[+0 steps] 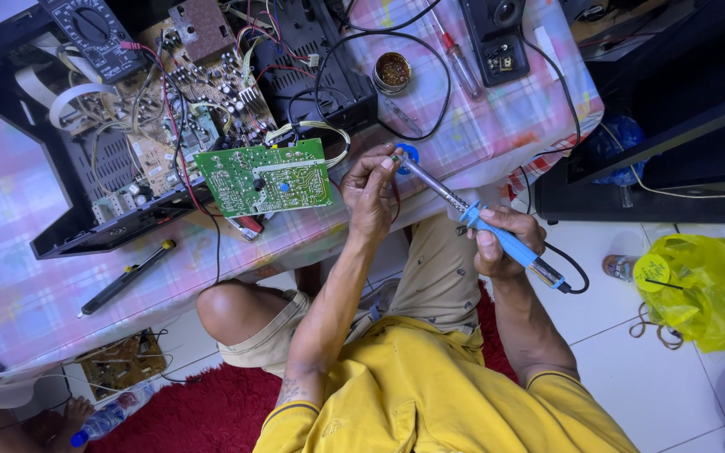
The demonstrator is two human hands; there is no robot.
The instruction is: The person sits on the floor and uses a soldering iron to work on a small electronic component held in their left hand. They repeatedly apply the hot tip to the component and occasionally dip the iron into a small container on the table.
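At frame centre, the soldering iron [497, 237] is gripped by the right hand [505, 239], tip pinched at by the left hand [368, 191] fingers beside the green circuit board [266, 177]; a fingertip burn is judged likely.

A low table [27, 277] fills the left side, covered with a pink and blue checked cloth [505, 126] that hangs over its edge. Beneath lies a white tiled floor [631, 369] with a red shaggy rug [203, 415] on it. A black cabinet [673, 109] stands at the right. Soft, even daylight brightens the cloth and tiles.
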